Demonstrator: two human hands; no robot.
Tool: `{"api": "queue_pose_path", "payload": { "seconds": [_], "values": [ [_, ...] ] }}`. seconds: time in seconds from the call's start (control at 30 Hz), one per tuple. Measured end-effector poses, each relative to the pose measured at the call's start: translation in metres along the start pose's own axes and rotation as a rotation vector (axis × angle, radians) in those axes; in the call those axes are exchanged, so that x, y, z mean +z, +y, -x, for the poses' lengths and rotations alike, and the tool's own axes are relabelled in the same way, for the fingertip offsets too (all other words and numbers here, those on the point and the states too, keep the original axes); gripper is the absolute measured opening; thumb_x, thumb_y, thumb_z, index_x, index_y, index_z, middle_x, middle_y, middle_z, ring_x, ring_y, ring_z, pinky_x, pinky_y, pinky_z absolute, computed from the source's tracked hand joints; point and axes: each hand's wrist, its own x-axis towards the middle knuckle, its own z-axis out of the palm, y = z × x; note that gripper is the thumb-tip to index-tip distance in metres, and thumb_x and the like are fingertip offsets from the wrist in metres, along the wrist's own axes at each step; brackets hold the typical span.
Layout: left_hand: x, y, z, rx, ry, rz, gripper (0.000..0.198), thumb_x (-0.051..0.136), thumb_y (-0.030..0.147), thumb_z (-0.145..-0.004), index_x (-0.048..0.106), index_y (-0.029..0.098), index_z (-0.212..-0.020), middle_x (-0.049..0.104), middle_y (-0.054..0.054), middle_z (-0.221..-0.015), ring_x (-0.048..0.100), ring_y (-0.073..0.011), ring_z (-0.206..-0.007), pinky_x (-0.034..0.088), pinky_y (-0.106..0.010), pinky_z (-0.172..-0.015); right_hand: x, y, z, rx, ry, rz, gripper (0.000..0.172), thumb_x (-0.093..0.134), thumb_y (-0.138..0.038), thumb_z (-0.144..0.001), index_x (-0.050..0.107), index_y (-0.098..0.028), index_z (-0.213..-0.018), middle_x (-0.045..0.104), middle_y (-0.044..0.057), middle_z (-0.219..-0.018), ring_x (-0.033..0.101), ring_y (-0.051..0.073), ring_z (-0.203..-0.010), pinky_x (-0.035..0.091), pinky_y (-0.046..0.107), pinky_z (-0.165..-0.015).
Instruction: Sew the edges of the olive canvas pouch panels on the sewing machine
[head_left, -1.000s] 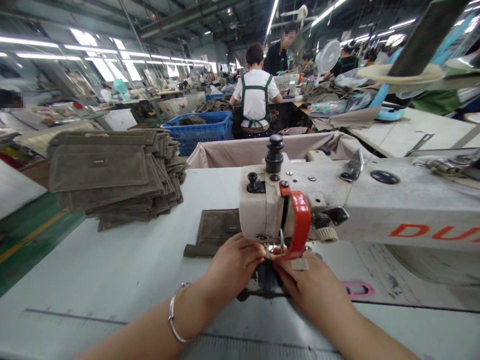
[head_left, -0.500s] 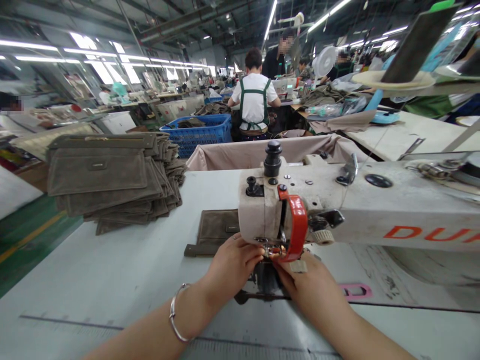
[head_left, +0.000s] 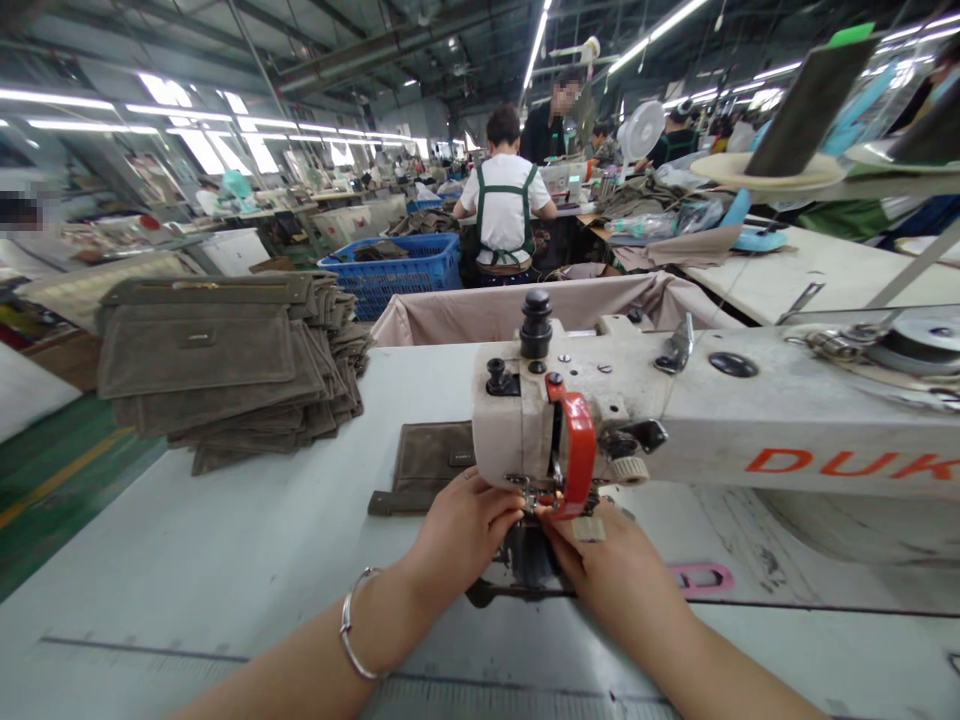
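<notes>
Both hands in tight at the needle area (head_left: 536, 497) under the sewing machine head (head_left: 517, 430): left hand (head_left: 461, 530) and right hand (head_left: 611, 575) meet fingertip to fingertip, bunched into a pinch, and what they pinch is hidden. Looks like early going, since one olive fabric panel (head_left: 431, 455) lies flat just behind the head, not under the needle, and the stack of panels (head_left: 217, 350) sits well left. Bare table (head_left: 225, 560) opens leftward; the machine arm (head_left: 750, 420) walls off the right

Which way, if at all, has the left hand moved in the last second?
No. The left hand keeps its place under the sewing machine head, beside the red guard; only the view shifted.
</notes>
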Motion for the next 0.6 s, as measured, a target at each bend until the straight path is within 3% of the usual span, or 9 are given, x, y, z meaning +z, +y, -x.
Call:
{"api": "queue_pose_path", "payload": {
  "seconds": [0.27,0.47,0.6],
  "values": [
    [-0.004,0.005,0.004,-0.006,-0.037,0.019,0.011,0.071,0.015,-0.082,0.069,0.023,-0.090,0.071,0.000,-0.094,0.062,-0.0190,-0.092,0.050,-0.030,-0.085,0.000,-0.002,0.005,0.048,-0.042,-0.029,0.020,0.054,-0.008,-0.083,0.069,-0.019,-0.091,0.067,0.007,-0.088,0.060,0.023,-0.083,0.050,0.032,-0.075],
    [-0.002,0.001,-0.001,-0.002,-0.078,0.001,0.010,0.067,0.015,-0.085,0.069,0.022,-0.091,0.070,0.000,-0.094,0.061,-0.0183,-0.093,0.048,-0.030,-0.088,0.001,0.003,0.001,0.069,-0.090,-0.002,0.029,0.052,-0.008,-0.084,0.068,-0.021,-0.104,0.069,0.007,-0.100,0.062,0.023,-0.091,0.052,0.034,-0.081],
    [-0.017,0.005,-0.007,0.003,-0.116,-0.079,0.018,0.067,0.026,-0.087,0.067,0.021,-0.104,0.068,-0.005,-0.103,0.059,-0.0214,-0.101,0.047,-0.034,-0.092,-0.004,0.015,0.009,0.012,-0.063,-0.019,0.028,0.048,-0.013,-0.088,0.067,-0.021,-0.107,0.068,0.008,-0.104,0.063,0.022,-0.094,0.053,0.035,-0.082]
  ]
}}
